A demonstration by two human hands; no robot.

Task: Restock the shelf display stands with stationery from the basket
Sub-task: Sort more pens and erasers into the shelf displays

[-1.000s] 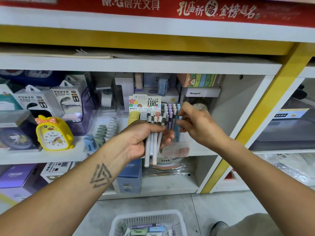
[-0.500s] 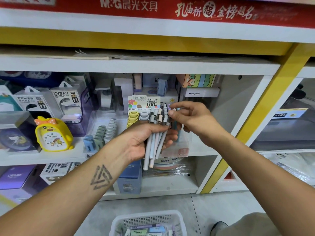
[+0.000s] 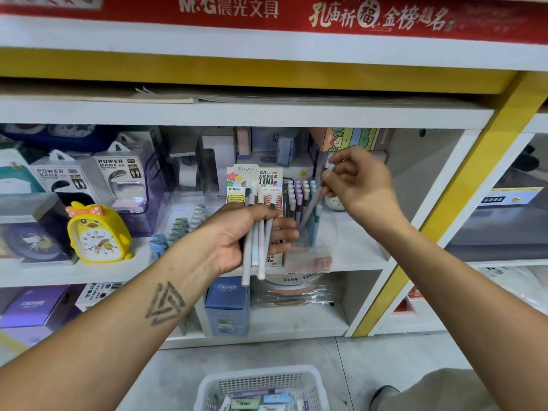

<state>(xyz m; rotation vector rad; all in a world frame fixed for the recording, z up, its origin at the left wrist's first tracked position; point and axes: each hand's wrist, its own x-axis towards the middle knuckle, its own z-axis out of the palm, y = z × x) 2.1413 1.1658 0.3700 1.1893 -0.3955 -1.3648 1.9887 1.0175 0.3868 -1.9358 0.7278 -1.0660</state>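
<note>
The white shelf (image 3: 355, 264) carries a clear display stand (image 3: 321, 232) with pencils standing in rows. On the floor below is the white basket (image 3: 261, 381) with stationery. The left hand (image 3: 237, 235) grips a bundle of pencils (image 3: 257, 241), fingers curled around them. The right hand (image 3: 360, 182) pinches one pencil (image 3: 312, 207), tilted over the stand.

arms: bare, no sleeves | left forearm (image 3: 124, 315): triangle tattoo (image 3: 164, 304) (dark, interlocked outline)
</note>
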